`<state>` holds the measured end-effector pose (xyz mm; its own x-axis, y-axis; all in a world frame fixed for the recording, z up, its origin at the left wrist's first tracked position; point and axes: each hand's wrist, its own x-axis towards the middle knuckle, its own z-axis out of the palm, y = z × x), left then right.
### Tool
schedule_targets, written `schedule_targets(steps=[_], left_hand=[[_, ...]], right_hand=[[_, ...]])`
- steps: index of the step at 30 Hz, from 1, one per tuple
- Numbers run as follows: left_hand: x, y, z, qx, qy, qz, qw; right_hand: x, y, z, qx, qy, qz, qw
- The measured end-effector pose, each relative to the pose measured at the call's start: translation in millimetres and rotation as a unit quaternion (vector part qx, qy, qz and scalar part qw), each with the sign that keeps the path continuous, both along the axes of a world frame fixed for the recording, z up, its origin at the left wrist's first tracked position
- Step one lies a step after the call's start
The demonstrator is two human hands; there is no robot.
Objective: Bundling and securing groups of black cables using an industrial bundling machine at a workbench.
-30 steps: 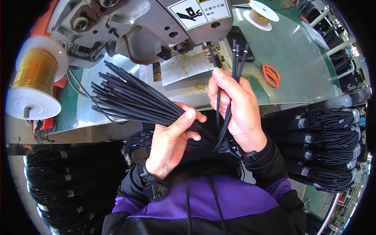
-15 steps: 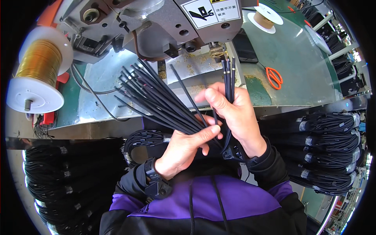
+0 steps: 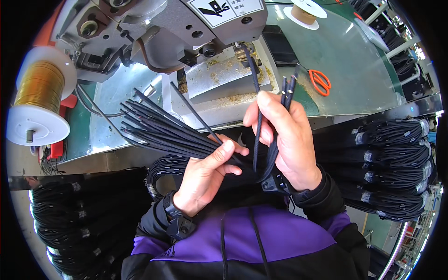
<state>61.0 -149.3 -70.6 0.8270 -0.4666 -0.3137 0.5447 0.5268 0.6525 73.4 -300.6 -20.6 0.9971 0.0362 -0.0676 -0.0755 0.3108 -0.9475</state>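
A fanned bunch of black cords (image 3: 163,128) is gripped in my left hand (image 3: 205,170), the loose ends pointing up and left; one cord stands apart from the rest. My right hand (image 3: 291,140) is closed, pinching a single black cord (image 3: 256,79) between thumb and forefinger. The upper end of that cord reaches the small crimping head (image 3: 245,55) of the grey machine (image 3: 177,32), where the tip is hidden. Several other cords (image 3: 288,91) with gold-coloured bands near their ends stick up from behind the fingers of the same hand.
At left stands a large spool of gold-coloured strip (image 3: 41,84). Orange-handled scissors (image 3: 319,82), a dark flat box (image 3: 280,45) and a white spool (image 3: 305,14) rest on the green tabletop (image 3: 345,60). Bundled black cords (image 3: 392,170) hang on both sides. Metallic scraps litter the machine base.
My right hand has brought a single cord up to the crimping head, apart from the banded cords. My left hand has shifted left with its bunch. The whole view has moved slightly.
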Motion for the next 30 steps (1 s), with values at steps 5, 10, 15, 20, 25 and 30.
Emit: schedule_targets(steps=[5,10,15,20,25,30], left_hand=[[1.2,3.4,4.8,-0.002,-0.027,0.014,1.000],[2.1,-3.5,7.1,-0.002,-0.025,0.019,1.000],[1.5,-8.3,0.7,0.033,-0.047,-0.028,0.998],[-1.3,-8.5,1.8,0.019,-0.058,-0.031,0.998],[1.8,-7.9,3.0,0.009,-0.065,0.009,0.998],[2.6,-6.7,12.9,-0.042,-0.042,0.055,0.997]], right_hand=[[21.3,4.8,-1.0,0.026,0.015,-0.013,0.999],[28.7,5.1,-11.6,0.027,0.018,-0.015,0.999],[6.0,9.3,-7.6,-0.059,0.039,0.040,0.997],[0.1,2.7,-15.4,0.017,0.017,-0.024,0.999],[18.5,-0.3,-9.7,0.101,0.026,-0.033,0.994],[37.5,9.5,-7.0,0.110,0.043,-0.048,0.992]])
